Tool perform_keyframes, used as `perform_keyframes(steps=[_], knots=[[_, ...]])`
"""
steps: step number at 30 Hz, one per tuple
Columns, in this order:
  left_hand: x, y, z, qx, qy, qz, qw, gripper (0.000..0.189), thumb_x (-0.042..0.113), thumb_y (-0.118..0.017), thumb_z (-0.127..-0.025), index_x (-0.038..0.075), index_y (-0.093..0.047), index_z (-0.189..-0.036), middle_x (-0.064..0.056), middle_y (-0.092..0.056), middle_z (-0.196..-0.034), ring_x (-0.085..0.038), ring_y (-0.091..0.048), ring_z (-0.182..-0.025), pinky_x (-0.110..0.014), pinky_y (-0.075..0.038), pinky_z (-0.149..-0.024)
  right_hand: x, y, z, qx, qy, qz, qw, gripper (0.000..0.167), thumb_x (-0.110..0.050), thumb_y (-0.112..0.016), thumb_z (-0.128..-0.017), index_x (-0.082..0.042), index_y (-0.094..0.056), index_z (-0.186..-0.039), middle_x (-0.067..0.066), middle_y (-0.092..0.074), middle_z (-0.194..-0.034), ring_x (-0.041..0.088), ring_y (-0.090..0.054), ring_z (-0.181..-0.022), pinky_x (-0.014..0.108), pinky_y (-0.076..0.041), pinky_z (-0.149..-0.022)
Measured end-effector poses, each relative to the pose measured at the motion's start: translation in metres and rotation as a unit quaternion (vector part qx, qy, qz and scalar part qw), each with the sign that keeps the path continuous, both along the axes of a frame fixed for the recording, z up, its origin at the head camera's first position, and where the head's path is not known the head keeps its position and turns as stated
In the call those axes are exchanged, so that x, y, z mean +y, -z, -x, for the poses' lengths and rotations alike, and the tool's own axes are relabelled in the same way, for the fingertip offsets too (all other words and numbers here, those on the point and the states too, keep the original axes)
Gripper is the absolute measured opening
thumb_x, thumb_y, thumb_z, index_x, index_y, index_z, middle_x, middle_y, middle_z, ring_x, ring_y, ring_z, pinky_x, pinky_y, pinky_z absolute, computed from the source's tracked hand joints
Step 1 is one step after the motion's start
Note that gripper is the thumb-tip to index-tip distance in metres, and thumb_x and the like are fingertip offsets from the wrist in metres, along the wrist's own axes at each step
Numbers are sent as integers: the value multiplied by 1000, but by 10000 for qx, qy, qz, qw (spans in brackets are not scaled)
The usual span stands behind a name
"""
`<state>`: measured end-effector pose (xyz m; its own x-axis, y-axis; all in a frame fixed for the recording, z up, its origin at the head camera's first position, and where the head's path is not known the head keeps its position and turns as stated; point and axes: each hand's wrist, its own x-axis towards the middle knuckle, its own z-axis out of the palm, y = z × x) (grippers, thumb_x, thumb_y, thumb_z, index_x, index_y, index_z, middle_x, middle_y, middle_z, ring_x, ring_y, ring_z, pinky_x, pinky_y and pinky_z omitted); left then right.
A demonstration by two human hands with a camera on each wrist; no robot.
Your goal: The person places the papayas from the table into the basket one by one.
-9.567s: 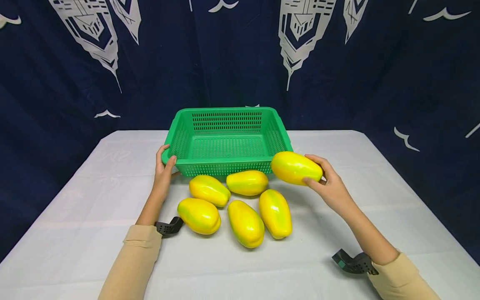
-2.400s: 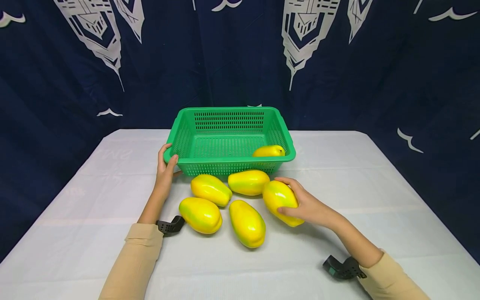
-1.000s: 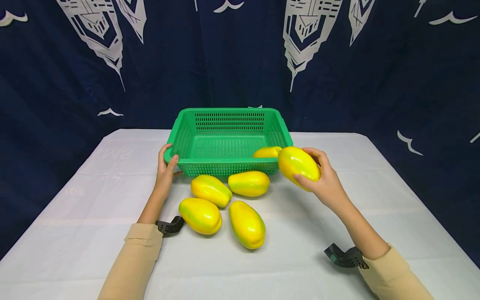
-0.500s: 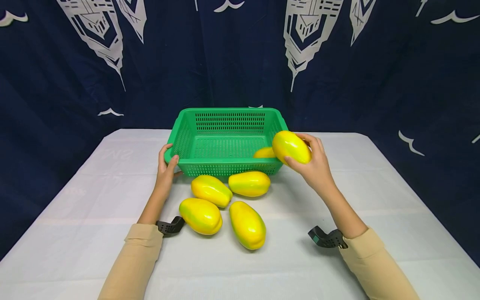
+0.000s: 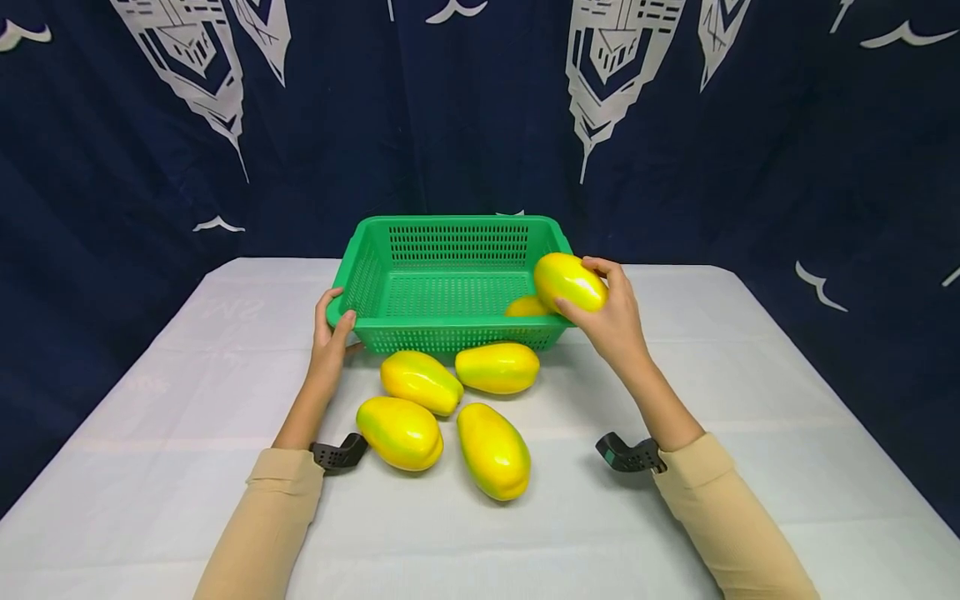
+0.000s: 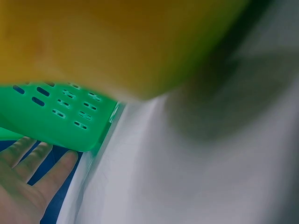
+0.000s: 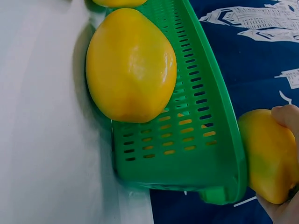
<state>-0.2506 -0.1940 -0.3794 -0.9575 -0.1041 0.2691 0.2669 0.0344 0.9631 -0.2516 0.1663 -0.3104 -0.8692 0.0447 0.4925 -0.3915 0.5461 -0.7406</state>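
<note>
A green plastic basket [image 5: 450, 322] with slotted walls stands mid-table. My left hand [image 5: 327, 342] grips its left front corner, thumb against the front and fingers along the side. My right hand [image 5: 611, 312] holds a yellow papaya [image 5: 568, 282] above the basket's right front corner; in the right wrist view that papaya [image 7: 268, 156] is level with the rim. Partly hidden behind the front wall, another papaya [image 5: 527, 306] lies inside the basket. On the table in front are several more, among them one papaya [image 5: 497, 367] close to the front wall and one papaya [image 5: 493, 451] nearest me.
The white-covered table [image 5: 187, 433] spreads out on both sides. Left of centre lie two more papayas, an upper papaya [image 5: 421, 382] and a lower papaya [image 5: 401, 432]. A dark blue curtain [image 5: 450, 125] with white drawings hangs behind.
My right hand has lifted a papaya from the table's right side and carried it up and left over the basket corner. Another papaya went into the basket earlier. My left hand has stayed put.
</note>
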Motion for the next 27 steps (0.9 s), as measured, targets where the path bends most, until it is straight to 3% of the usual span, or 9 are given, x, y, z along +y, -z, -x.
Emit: perform_keyframes(steps=[8, 20, 27], knots=[[0, -1, 0, -26, -35, -18, 10000, 53, 30, -41, -93, 23, -19, -140, -14, -20, -144, -33, -32, -124, -63, -35, -94, -6, 4, 8, 292, -125, 81, 9995, 56, -16, -72, -76, -6, -44, -123, 14, -40, -124, 26, -39, -112, 41, -38, -90], [-1, 3, 3, -68, -45, -55, 10000, 50, 32, -43, -93, 27, -22, -139, -12, -20, -144, -30, -33, -123, -61, -37, -93, -17, 11, 9, 171, -427, 235, 9987, 56, -24, -68, -81, -20, -44, -132, 12, -31, -132, 28, -39, -114, 44, -36, -94], [-1, 3, 3, -40, -38, -24, 10000, 51, 32, -42, -93, 27, -21, -139, -12, -20, -145, -32, -33, -123, -61, -37, -94, -22, 9, 6, 224, -386, 426, 9981, 55, -20, -68, -81, -15, -44, -131, 13, -33, -133, 28, -39, -116, 44, -35, -97]])
